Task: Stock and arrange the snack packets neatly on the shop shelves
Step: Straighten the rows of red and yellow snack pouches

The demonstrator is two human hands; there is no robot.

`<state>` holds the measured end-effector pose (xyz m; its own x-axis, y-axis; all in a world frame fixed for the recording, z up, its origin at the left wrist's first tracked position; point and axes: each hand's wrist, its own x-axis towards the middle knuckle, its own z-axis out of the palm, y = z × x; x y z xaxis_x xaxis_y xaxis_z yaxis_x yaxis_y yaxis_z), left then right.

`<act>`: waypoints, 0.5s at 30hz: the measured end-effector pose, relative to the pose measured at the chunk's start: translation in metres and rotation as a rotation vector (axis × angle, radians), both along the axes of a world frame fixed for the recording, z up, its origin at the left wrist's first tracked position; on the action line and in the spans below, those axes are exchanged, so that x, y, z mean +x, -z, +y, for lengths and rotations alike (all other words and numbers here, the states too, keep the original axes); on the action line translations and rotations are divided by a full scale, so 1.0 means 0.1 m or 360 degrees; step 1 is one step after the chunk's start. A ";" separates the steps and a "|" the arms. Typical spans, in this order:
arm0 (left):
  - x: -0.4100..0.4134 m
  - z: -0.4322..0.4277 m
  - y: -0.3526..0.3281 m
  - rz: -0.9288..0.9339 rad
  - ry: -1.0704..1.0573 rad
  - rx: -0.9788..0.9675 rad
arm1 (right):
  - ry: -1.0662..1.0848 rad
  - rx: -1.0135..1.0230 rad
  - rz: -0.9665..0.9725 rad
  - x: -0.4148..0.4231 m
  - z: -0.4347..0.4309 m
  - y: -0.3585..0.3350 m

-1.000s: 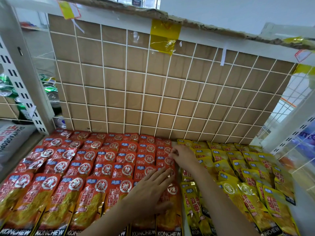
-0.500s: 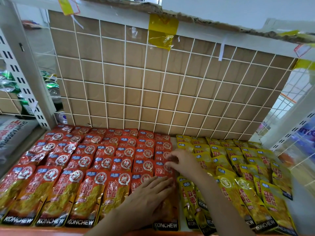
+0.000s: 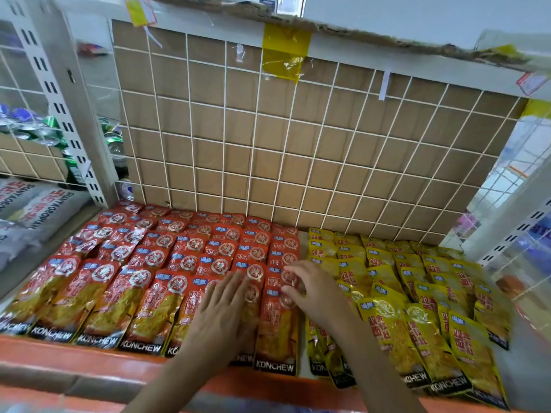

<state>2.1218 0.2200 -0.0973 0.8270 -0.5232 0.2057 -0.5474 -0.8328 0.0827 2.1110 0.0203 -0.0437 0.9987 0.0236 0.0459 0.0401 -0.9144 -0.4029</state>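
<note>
While red packets (image 3: 155, 281) lie in rows on the shelf (image 3: 89, 362), your left hand (image 3: 223, 311) presses flat on them; your right hand (image 3: 316, 293) pinches an edge packet (image 3: 289, 278) beside the yellow packets (image 3: 417, 293). Straightening step, likely; next, square that column.

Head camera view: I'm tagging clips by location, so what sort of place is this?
Most likely a small shop: rows of identical red snack packets and yellow snack packets laid on a shelf with a wire grid back, and drink cans on the neighbouring shelving.
</note>
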 end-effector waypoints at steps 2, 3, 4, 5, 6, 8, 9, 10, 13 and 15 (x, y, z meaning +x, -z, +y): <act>-0.03 0.07 0.05 -0.0019 -0.0063 0.0051 | -0.0064 -0.0090 0.0057 -0.07 0.03 -0.01; -0.03 0.09 0.07 -0.0036 -0.0056 0.0089 | -0.0090 -0.0137 0.0097 -0.10 0.05 -0.01; -0.02 0.11 0.08 -0.0048 -0.0036 0.0122 | -0.0109 -0.0176 0.0139 -0.12 0.06 0.00; -0.01 0.12 0.10 -0.0052 -0.0017 0.0146 | -0.0123 -0.0204 0.0178 -0.13 0.06 0.00; 0.00 0.13 0.11 -0.0056 -0.0004 0.0165 | -0.0134 -0.0223 0.0205 -0.15 0.07 0.01; 0.01 0.15 0.09 -0.0040 0.0013 0.0195 | -0.0155 -0.0255 0.0230 -0.17 0.08 0.03; 0.01 0.16 0.08 -0.0023 0.0030 0.0191 | -0.0156 -0.0266 0.0235 -0.18 0.08 0.04; 0.01 0.17 0.07 0.0001 0.0050 0.0170 | -0.0148 -0.0269 0.0238 -0.18 0.09 0.05; 0.00 0.18 0.05 0.0092 0.0045 0.0175 | -0.0103 -0.0248 0.0248 -0.19 0.11 0.05; 0.00 0.18 0.04 0.0151 0.0057 0.0157 | -0.0082 -0.0232 0.0262 -0.20 0.13 0.03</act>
